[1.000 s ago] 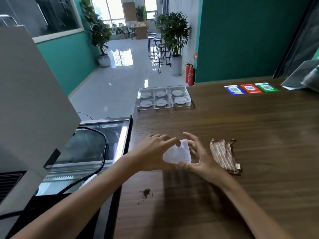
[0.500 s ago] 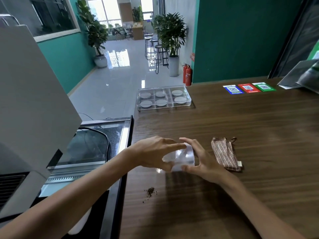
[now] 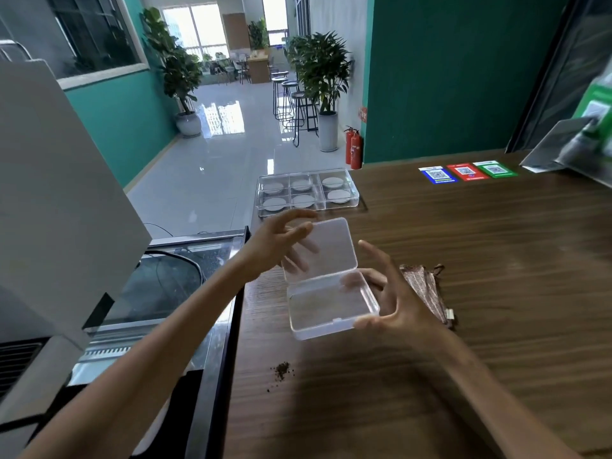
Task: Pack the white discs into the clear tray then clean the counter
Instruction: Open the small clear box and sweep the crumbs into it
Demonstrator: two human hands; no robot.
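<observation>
A small clear hinged box (image 3: 331, 303) is held above the wooden counter (image 3: 480, 276), its lid swung up and open. My right hand (image 3: 394, 299) grips the box's base from the right side and underneath. My left hand (image 3: 281, 243) holds the raised lid, fingers behind it and thumb at its top edge. At the counter's far left edge sits the clear tray (image 3: 306, 192) with six compartments, a white disc (image 3: 332, 181) in each. A patch of brown crumbs (image 3: 281, 371) lies on the counter near me.
A folded striped cloth (image 3: 427, 289) lies just right of my right hand. Three coloured QR cards (image 3: 463, 171) lie far back on the counter. A white machine (image 3: 56, 193) and a glass-topped unit (image 3: 165, 283) stand left of the counter.
The box was shut and low over the counter between both hands; now it is lifted and its lid is swung open. My view has drawn closer.
</observation>
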